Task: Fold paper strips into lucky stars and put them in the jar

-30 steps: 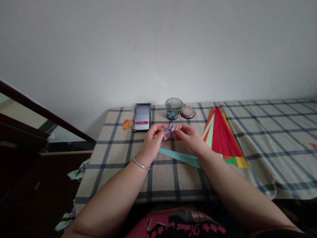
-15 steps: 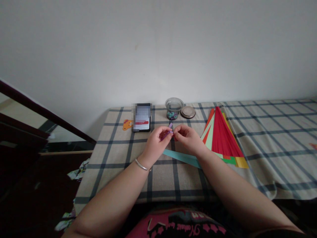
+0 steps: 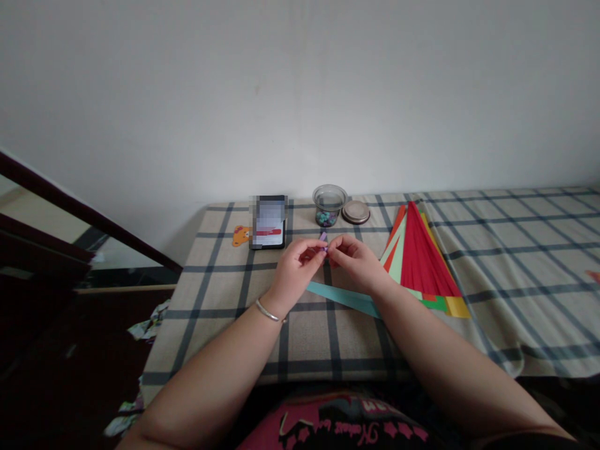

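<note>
A small purple paper strip (image 3: 323,237) is pinched between the fingertips of my left hand (image 3: 300,262), which wears a silver bangle. One short end of the strip sticks up past the fingers; the rest is mostly hidden. My right hand (image 3: 355,259) is closed in a pinch at the same spot, its fingertips meeting the strip and the left fingertips. Under my wrists a light blue paper strip (image 3: 344,298) lies on the checked tablecloth (image 3: 225,325). Right of my hands spreads a fan of paper strips (image 3: 424,262), mostly red, with green, orange and yellow.
Beyond my hands stands a clear plastic jar (image 3: 329,203) with small blue and purple pieces at its bottom. Its round lid (image 3: 356,212) lies beside it. A dark-framed phone or tablet (image 3: 272,222) is at the back left. A white wall (image 3: 300,112) borders the table.
My right fingertips have closed in slightly toward the left ones at the purple strip, and less of the strip shows inside my left hand. Everything else is unchanged.
</note>
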Demonstrator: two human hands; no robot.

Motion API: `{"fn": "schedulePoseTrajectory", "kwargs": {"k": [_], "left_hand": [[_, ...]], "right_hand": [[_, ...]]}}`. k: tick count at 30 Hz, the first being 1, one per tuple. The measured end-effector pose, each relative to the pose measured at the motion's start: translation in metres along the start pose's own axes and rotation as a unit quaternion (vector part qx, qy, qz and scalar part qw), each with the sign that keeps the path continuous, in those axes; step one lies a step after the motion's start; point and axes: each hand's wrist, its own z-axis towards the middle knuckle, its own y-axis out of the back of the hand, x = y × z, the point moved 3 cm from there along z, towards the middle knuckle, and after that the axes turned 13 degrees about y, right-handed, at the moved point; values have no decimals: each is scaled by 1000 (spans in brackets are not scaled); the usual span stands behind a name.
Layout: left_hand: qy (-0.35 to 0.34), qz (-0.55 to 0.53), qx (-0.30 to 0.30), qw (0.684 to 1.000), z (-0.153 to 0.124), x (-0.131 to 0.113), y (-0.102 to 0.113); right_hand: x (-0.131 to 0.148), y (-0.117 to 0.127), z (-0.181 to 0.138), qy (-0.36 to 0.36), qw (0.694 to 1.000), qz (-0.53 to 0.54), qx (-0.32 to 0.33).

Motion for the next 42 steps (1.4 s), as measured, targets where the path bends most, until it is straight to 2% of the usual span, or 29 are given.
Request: {"fn": "schedulePoseTrajectory", "kwargs": {"k": [10, 17, 24, 36, 39, 42], "left_hand": [[111, -116, 15, 987, 3, 2, -4], [130, -132, 22, 982, 4, 3, -3], [113, -126, 50, 984, 3, 1, -3], [182, -274, 91, 940, 4, 6, -5], [164, -267, 79, 946, 4, 6, -5], [134, -206, 66, 967, 2, 3, -7]], "right_hand": [[3, 3, -1, 2, 1000, -5, -21], [2, 3, -1, -26, 998, 37, -43], [3, 3, -1, -25, 998, 38, -50], [4, 4, -2, -18, 998, 34, -55], [4, 4, -2, -18, 998, 29, -52], [2, 3, -2, -13, 998, 22, -48]]}}
